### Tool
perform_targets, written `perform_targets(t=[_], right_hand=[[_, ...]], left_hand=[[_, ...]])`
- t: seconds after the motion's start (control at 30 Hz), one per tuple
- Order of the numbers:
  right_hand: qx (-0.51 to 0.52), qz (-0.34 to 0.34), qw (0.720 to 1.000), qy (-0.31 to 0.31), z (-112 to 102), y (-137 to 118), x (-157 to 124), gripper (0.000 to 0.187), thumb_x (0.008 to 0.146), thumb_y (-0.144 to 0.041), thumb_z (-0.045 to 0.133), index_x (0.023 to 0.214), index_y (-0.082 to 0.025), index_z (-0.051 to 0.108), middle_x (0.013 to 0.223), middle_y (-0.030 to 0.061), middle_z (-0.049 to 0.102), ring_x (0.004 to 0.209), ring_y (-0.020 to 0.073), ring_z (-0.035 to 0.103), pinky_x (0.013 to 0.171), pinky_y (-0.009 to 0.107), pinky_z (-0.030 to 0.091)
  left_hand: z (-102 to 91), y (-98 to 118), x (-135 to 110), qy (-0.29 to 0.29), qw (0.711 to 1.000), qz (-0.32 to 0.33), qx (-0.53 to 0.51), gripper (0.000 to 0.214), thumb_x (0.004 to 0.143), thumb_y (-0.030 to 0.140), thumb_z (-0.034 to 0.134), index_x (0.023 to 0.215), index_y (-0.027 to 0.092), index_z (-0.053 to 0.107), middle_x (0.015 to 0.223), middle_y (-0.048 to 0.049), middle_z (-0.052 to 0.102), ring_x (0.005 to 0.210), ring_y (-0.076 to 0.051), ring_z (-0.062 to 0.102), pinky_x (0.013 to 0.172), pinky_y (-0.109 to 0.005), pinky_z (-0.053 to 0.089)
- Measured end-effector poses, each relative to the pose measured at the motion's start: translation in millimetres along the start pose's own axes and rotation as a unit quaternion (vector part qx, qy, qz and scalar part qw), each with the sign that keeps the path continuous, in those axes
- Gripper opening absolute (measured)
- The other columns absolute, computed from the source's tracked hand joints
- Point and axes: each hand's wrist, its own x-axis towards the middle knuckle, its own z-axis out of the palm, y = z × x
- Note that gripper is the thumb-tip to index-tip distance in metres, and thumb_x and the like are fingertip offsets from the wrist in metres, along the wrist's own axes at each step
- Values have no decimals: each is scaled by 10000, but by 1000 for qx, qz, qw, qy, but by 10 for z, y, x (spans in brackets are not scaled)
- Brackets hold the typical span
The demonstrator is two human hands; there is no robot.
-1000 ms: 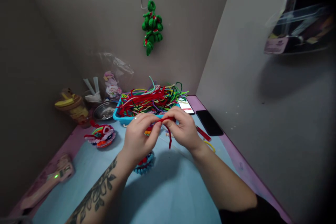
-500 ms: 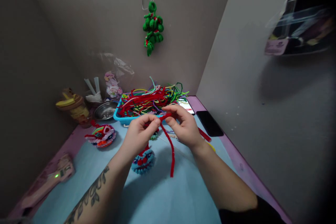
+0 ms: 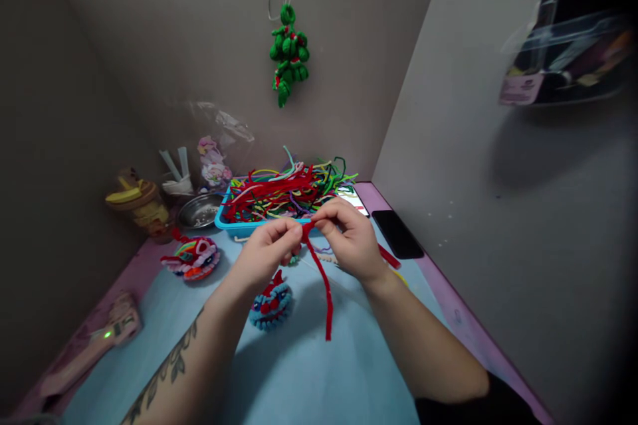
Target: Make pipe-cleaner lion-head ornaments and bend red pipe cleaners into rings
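Observation:
Between my hands is a red pipe cleaner (image 3: 325,282), bent near the fingers, with one long end hanging down over the table. My left hand (image 3: 269,249) pinches it at the bend between thumb and forefinger. From the other side, my right hand (image 3: 349,237) grips it with thumb and fingertips, close to the left fingertips. Below my left hand stands a small blue and red figure (image 3: 270,303) with a face, made of fuzzy stems. A second figure (image 3: 193,257), red, pink and rainbow-striped, sits farther left.
Behind my hands, a blue basket (image 3: 234,229) overflows with coloured pipe cleaners (image 3: 284,189). A black phone (image 3: 399,234) lies right; a lit screen (image 3: 355,199) shows beside the basket. A metal bowl (image 3: 199,210) and a pink glue gun (image 3: 107,342) are left. Green ornament (image 3: 288,53) hangs above.
My right fingers have closed in on the pipe cleaner near the bend, and its upper part is now mostly covered. The hanging end has shifted slightly down. My left hand has barely moved.

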Motion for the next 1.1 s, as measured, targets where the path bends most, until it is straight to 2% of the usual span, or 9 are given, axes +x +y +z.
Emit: perform_targets(t=[0.2,0.37,0.5,0.67,0.9,1.1], right_hand=[[-12,18,999,24,9,-2,1,102,846,-147,545,805,-205,617,785,20,599,754,150,561,678,293,456],[-19,-10,1000,20,5,-14,-7,119,855,-137,534,809,-211,616,783,18,599,762,151,557,692,301,457],[-29,-34,999,20,5,-18,-25,127,869,-143,519,818,-215,610,787,21,600,771,158,563,705,321,462],[-39,-56,997,21,13,-43,-26,136,872,-145,510,801,-217,602,767,23,603,754,161,567,685,324,467],[-34,-76,996,-7,-8,-52,-3,166,871,-111,497,803,-223,600,761,21,617,766,161,568,686,326,467],[-21,-82,996,-20,-23,-41,4,161,866,-107,502,817,-217,609,774,20,611,762,158,568,693,326,467]], left_hand=[[-22,-34,34,6,996,-37,-81,351,721,452,694,839,130,621,604,10,527,482,-58,390,434,-175,280],[18,2,18,-2,987,-69,-145,314,702,403,729,797,129,609,572,7,538,477,-55,430,394,-135,279],[54,16,0,-25,965,-112,-235,252,692,317,750,770,135,595,627,20,506,504,-46,457,346,-101,261],[64,7,2,-57,930,-178,-316,212,697,233,744,844,136,624,669,14,503,517,-43,482,319,-79,288],[63,42,1,-48,921,-197,-334,177,698,172,730,843,131,637,681,4,528,504,-32,490,332,-57,350],[70,53,2,-62,921,-183,-340,274,582,167,820,773,121,629,605,31,505,448,-7,436,343,-55,343]])
